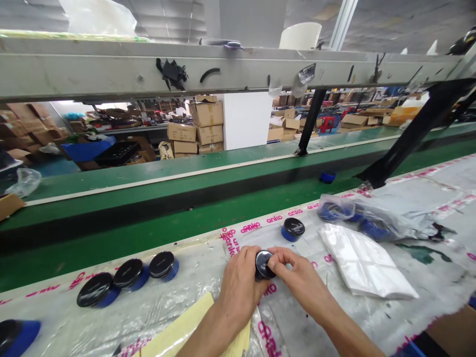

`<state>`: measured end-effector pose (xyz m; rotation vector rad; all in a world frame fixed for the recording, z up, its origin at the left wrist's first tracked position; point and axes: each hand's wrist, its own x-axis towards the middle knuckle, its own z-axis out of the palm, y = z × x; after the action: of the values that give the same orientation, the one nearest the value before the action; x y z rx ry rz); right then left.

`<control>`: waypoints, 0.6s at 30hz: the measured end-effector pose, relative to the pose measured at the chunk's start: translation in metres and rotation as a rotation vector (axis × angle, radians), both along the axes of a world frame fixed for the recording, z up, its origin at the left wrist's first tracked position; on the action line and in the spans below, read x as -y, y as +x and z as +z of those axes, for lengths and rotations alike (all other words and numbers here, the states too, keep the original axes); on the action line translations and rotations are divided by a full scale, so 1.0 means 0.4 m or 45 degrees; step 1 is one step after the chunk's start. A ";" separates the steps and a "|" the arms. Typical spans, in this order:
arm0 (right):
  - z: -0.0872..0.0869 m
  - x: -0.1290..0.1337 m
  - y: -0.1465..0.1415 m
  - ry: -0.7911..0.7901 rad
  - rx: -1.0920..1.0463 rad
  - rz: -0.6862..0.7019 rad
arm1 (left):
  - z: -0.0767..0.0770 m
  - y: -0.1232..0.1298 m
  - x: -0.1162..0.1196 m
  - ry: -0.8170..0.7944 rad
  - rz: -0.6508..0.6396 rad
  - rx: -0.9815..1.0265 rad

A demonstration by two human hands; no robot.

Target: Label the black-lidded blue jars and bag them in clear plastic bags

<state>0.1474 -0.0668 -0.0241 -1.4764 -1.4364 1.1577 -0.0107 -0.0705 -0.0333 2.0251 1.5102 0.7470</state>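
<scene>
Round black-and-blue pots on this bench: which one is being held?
The round pot between the left hand and right hand; the pot just beyond it and others lie untouched on the plastic sheet.

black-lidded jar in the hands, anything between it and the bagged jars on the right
Yes, another black-lidded jar stands along that line, and the right hand covers that side of the held jar.

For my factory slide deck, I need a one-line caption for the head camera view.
Left hand and right hand grip a round black-topped container at a plastic-covered bench.
</scene>
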 end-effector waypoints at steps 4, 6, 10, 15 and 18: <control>-0.009 -0.001 0.002 0.039 0.029 0.008 | -0.010 0.001 0.007 0.035 -0.015 -0.015; -0.014 -0.001 0.002 0.057 0.044 0.005 | -0.011 -0.001 0.008 0.044 -0.013 -0.017; -0.018 0.001 0.000 0.083 0.051 -0.007 | -0.009 -0.003 0.006 0.054 -0.019 -0.026; -0.016 0.005 -0.005 0.098 0.075 -0.022 | -0.011 -0.001 0.006 0.064 -0.024 -0.036; -0.019 0.007 -0.005 0.118 0.078 -0.020 | -0.013 0.000 0.008 0.060 -0.019 -0.035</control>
<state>0.1455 -0.0697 -0.0316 -1.4671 -1.4969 1.0303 -0.0107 -0.0735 -0.0384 2.0870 1.5039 0.7583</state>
